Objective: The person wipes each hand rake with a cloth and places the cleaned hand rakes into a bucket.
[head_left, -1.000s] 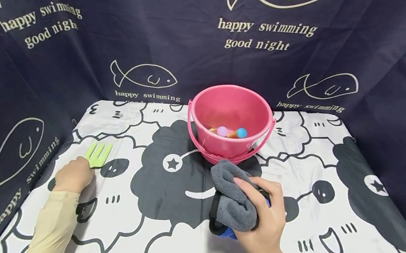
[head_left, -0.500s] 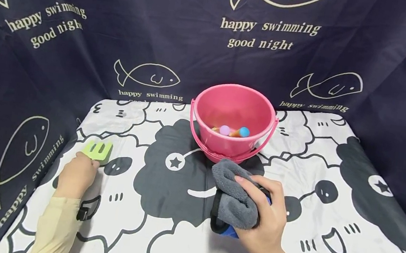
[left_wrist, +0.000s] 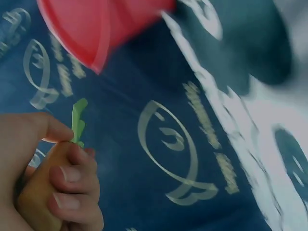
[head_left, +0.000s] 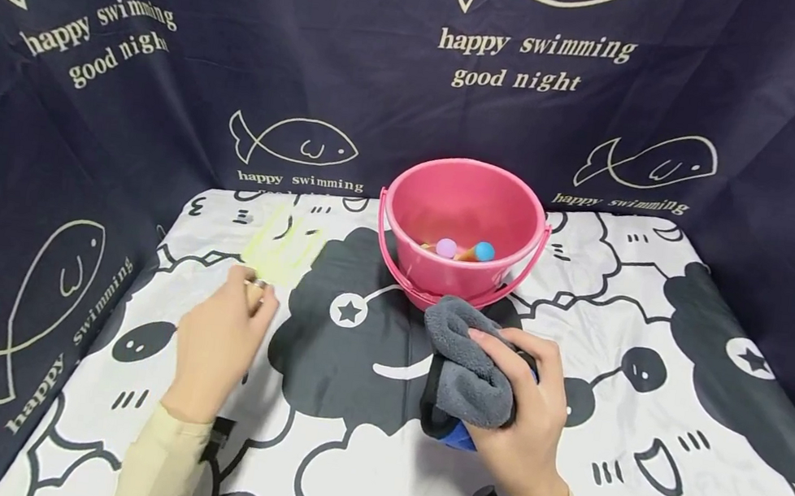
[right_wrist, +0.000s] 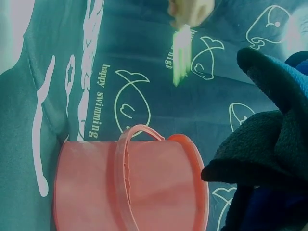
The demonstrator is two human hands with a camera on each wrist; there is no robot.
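Observation:
A small toy hand rake with a light green tined head and a wooden handle is in my left hand. The fingers curl round the handle, and the head is motion-blurred in the head view. My right hand grips a folded plush cloth, grey on one side and blue on the other with black edging, in front of the pink bucket. The right wrist view has the cloth close at its right side, and its fingers are hidden there.
Inside the bucket lie a lilac ball and a blue ball, with orange-brown pieces partly hidden. Its handle hangs down in front. A cartoon-sheep sheet covers the table. Dark blue fish-print curtains enclose the back and sides.
My left hand has raised the rake from the left of the sheet and brought it rightward and farther back, toward the bucket. The right hand holds the cloth in nearly the same place.

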